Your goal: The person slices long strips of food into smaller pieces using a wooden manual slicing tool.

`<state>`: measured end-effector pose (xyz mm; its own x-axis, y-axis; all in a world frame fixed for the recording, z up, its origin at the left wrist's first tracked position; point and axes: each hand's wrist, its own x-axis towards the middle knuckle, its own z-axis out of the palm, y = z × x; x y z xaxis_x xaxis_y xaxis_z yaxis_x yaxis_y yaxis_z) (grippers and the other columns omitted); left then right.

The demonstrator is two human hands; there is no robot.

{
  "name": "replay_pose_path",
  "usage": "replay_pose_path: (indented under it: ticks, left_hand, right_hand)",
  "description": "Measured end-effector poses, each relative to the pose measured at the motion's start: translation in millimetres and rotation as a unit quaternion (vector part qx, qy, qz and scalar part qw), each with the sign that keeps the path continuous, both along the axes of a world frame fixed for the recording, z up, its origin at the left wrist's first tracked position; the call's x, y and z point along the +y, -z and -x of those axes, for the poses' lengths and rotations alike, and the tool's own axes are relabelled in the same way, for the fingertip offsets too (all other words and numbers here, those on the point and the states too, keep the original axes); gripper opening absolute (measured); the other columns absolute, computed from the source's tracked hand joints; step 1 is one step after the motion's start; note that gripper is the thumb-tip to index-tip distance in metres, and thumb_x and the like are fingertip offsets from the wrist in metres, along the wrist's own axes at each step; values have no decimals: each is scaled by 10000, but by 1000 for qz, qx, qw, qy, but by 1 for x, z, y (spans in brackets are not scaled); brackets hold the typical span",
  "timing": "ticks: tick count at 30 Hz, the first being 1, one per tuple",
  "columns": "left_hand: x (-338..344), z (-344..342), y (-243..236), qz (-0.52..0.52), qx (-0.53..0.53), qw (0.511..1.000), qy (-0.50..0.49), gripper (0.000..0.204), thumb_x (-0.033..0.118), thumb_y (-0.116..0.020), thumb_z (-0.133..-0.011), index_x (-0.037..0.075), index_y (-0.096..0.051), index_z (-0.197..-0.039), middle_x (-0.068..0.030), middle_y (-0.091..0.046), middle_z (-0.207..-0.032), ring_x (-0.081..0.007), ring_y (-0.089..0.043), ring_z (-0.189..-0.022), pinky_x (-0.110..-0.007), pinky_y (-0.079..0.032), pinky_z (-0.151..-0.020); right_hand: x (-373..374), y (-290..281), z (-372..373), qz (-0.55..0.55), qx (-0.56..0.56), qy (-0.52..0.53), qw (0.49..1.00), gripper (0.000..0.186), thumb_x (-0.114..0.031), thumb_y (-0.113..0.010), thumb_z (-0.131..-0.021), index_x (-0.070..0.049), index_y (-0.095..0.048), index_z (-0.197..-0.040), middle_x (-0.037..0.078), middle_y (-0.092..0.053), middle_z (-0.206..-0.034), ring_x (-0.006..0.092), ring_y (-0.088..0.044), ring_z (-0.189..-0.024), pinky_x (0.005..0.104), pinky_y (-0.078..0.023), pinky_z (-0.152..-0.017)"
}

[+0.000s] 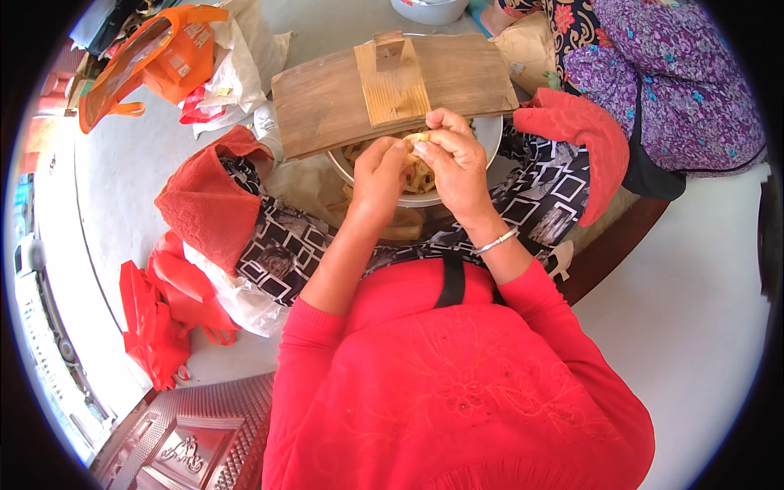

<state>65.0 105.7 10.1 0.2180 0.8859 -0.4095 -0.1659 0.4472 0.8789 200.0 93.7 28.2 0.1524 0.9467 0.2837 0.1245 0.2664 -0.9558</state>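
My left hand [378,180] and my right hand [460,169] meet over a pale metal basin [493,155]. Pinched between their fingertips is a small yellowish piece [417,139], too small to name for certain. Both hands are closed on it. Below, the basin holds several yellowish-brown pieces [421,179], partly hidden by my hands. Across the far part of the basin lies a wide brown wooden board [321,102]. A lighter wooden plank [394,88] sits on that board, with a small upright wooden block [389,51] at its far end.
Red cloths [208,196] cover my knees. An orange bag [175,53] and white bags lie at the far left, red plastic bags [167,302] at the near left. Another person in purple flowered clothing [694,90] sits at the far right. A white bowl [429,10] stands at the back.
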Motion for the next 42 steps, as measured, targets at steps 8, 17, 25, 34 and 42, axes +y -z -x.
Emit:
replay_pose_path:
  ticks: [8,17,25,34,42]
  left_hand:
    - [-27,42,-20,-317,315,893,52,93,94,-604,-917,7,-613,-950,-64,-609,-737,-194,-579,-625,-293,-457,-585]
    - [29,35,-37,-280,260,913,142,184,163,-568,-940,-1,-629,-883,-32,-580,-689,-154,-541,-638,-288,-439,-605]
    - [57,39,-58,-209,133,957,150,176,156,-582,-941,13,-656,-871,77,-481,-678,-28,-402,-638,-201,-331,-555]
    - [103,43,-25,-204,129,963,120,109,101,-584,-918,2,-630,-916,37,-550,-750,-49,-481,-701,-209,-395,-635]
    - [110,43,8,-288,426,854,85,121,124,-601,-895,11,-603,-851,5,-550,-660,-72,-488,-618,-248,-407,-556]
  right_hand:
    - [12,-11,-36,131,171,-39,976,308,-136,-672,-891,30,-603,-1142,72,-529,-1191,116,-537,-972,242,-468,-847]
    - [51,-45,-57,244,-61,-255,933,180,-173,-625,-921,2,-654,-946,4,-624,-757,61,-552,-645,204,-456,-596]
    - [58,-61,-35,14,-72,-111,991,139,-147,-626,-915,-13,-661,-926,-7,-594,-708,43,-523,-594,199,-427,-534]
    - [82,-24,-36,103,-124,-87,983,116,-112,-589,-920,-13,-649,-917,12,-591,-758,89,-522,-673,247,-443,-619]
    - [77,-2,-32,-5,-321,-20,947,75,-84,-611,-825,-17,-609,-793,114,-617,-811,309,-586,-728,400,-471,-663]
